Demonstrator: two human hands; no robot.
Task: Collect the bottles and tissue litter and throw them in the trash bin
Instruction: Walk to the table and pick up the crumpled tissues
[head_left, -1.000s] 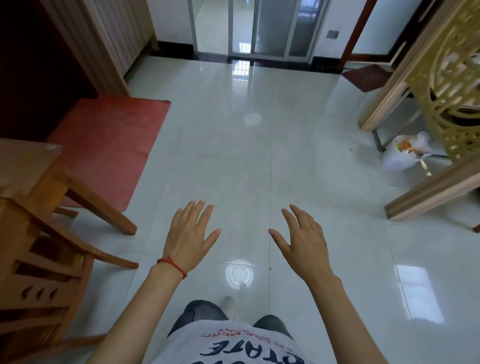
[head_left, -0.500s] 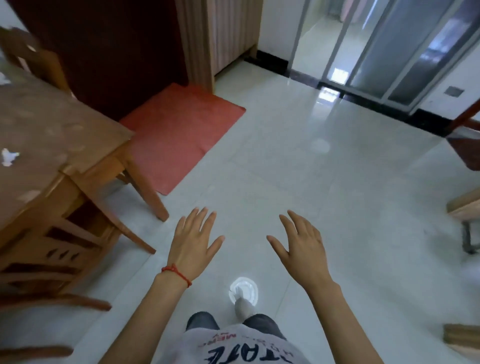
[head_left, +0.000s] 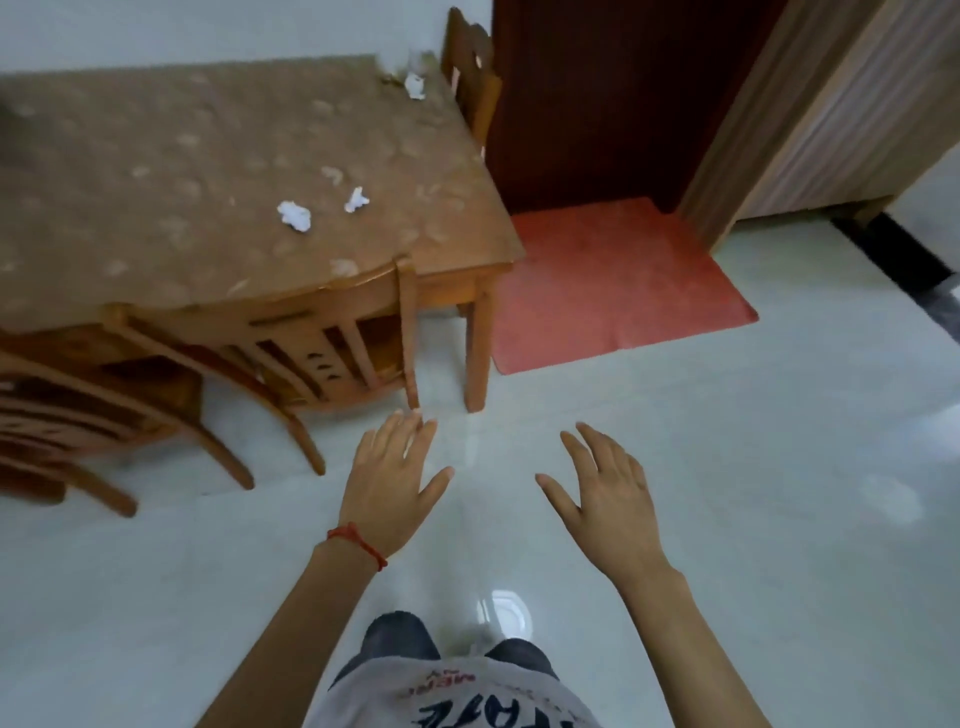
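Tissue litter lies on the wooden table (head_left: 156, 171) at the far left: one crumpled tissue wad (head_left: 294, 215) near the middle of the tabletop, a smaller tissue scrap (head_left: 356, 199) just to its right, and a third tissue piece (head_left: 414, 85) at the far right corner, beside some blurred clutter I cannot identify. No bottles and no trash bin show in this view, so their whereabouts cannot be told. Both hands are held out low over the pale tiled floor (head_left: 727, 467), well short of the table and apart from each other. The left hand (head_left: 392, 480), with a red string bracelet (head_left: 358, 543) at the wrist, has its fingers straight and spread, holding nothing; the right hand (head_left: 605, 488) is likewise flat and empty, palm down. That posture reads as readiness, I judge: both hands free, which suits picking up small soft scraps one by one. A wooden chair (head_left: 322, 353) is pushed in against the near edge of the table, between the person and the two nearer tissues, so reaching them probably means leaning over its back or coming in from the table's right side, where a red mat (head_left: 613, 280) lies before a dark doorway (head_left: 597, 93). The far-corner piece sits close to another chair back (head_left: 470, 78) against the wall. Nothing has been collected as things lie.
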